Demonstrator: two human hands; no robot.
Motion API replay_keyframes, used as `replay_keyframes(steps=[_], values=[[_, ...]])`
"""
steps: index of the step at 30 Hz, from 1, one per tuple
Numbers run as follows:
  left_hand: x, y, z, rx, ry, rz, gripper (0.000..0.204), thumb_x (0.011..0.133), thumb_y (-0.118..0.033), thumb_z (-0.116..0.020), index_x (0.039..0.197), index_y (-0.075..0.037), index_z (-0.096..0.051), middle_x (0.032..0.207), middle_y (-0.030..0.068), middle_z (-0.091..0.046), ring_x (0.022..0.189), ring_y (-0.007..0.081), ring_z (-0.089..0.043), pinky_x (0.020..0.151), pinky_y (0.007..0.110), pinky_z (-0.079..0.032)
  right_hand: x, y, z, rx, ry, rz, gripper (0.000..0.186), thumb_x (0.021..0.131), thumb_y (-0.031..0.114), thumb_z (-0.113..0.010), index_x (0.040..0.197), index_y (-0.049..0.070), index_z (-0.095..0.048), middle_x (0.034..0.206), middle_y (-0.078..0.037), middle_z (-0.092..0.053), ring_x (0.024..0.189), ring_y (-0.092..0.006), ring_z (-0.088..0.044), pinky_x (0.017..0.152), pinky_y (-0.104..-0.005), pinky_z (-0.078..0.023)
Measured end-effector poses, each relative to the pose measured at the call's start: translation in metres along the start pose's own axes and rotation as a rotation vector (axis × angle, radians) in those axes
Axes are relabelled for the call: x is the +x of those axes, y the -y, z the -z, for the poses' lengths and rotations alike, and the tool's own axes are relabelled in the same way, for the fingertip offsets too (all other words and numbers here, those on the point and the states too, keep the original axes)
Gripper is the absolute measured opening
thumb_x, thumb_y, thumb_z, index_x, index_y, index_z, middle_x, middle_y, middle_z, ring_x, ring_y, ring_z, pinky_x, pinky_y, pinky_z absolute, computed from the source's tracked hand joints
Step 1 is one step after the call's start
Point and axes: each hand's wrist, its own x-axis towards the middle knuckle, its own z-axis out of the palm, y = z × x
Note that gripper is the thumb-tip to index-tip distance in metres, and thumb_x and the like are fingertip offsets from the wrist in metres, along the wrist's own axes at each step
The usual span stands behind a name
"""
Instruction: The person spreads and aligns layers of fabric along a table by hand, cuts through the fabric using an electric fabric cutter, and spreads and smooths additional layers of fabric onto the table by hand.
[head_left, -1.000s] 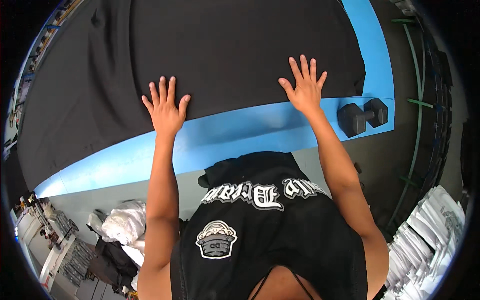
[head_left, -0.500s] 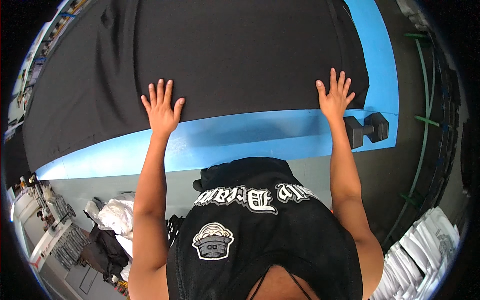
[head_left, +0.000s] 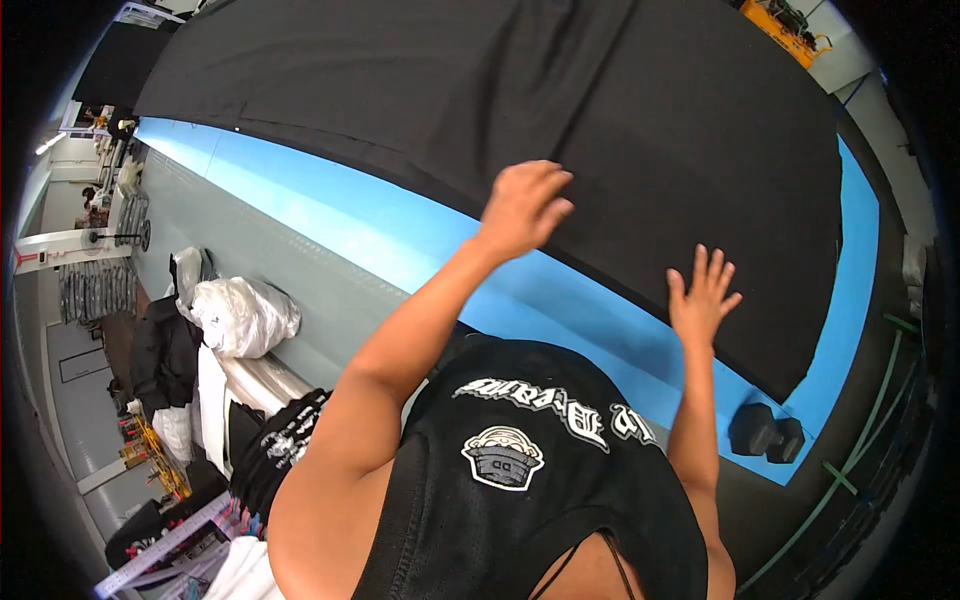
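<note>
A wide black fabric (head_left: 700,130) lies spread over a blue tabletop (head_left: 340,215), its near edge running parallel to the table's front. My right hand (head_left: 704,298) rests flat on the fabric near its right corner, fingers spread. Over the near edge of the cloth, my left hand (head_left: 522,207) has loosely bent fingers and the thumb apart, with no cloth pinched in it. Beyond the left hand, a raised fold in the fabric slants away toward the far side. A black hexagonal dumbbell (head_left: 765,433) sits at the table's near right corner, beside my right forearm.
Left of me are a white plastic bag (head_left: 245,315), dark cloth (head_left: 165,345) and a pile of black garments (head_left: 285,440). A yellow-orange machine (head_left: 783,32) stands beyond the table's far right. Green lines (head_left: 842,478) mark the floor at right.
My view has turned to the left. My left hand has come off its flat, spread position and its fingers now bend. The right hand stays flat. A fold now shows beyond my left hand.
</note>
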Motion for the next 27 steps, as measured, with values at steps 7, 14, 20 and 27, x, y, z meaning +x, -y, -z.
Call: replay_keyframes(steps=[7,14,20,27], values=[[-0.049,0.234,0.197,0.546,0.023,0.163,0.031,0.072,-0.003,-0.06,0.101,-0.014,-0.066,0.097,0.0075,-0.057,0.087,0.0285,-0.053,0.076,0.04,-0.044,0.025,0.11,0.031,0.196,-0.206,-0.12,0.059,0.089,0.048,-0.05,0.139,0.017,-0.038,0.147,-0.017,-0.028,0.136,-0.0373,-0.022,0.103,-0.0626,-0.017],[-0.051,0.271,0.186,0.424,0.13,0.175,0.019,0.083,-0.009,-0.059,0.101,-0.01,-0.065,0.077,0.008,-0.058,0.066,0.0285,-0.058,0.063,0.038,-0.049,0.03,0.16,-0.022,0.04,-0.07,-0.234,0.065,0.089,0.062,-0.036,0.142,0.025,-0.034,0.15,-0.011,-0.022,0.14,-0.0352,-0.012,0.103,-0.0681,-0.005],[-0.012,0.207,0.16,-1.335,-0.346,1.016,0.017,0.091,-0.016,-0.053,0.101,-0.003,-0.048,0.082,0.01,-0.058,0.063,0.0189,-0.061,0.057,0.032,-0.055,0.032,0.164,-0.025,0.031,-0.092,-0.269,0.067,0.088,0.063,-0.037,0.143,0.024,-0.031,0.151,-0.011,-0.021,0.14,-0.0348,-0.012,0.101,-0.0705,-0.005],[0.009,0.22,0.207,-1.067,-0.448,0.639,0.011,0.084,-0.003,-0.064,0.091,-0.001,-0.055,0.081,0.0059,-0.057,0.065,0.0131,-0.057,0.057,0.031,-0.056,0.032,0.164,-0.027,-0.013,-0.112,-0.256,0.065,0.088,0.062,-0.037,0.143,0.028,-0.03,0.151,-0.009,-0.021,0.14,-0.0332,-0.013,0.102,-0.0695,-0.006]])
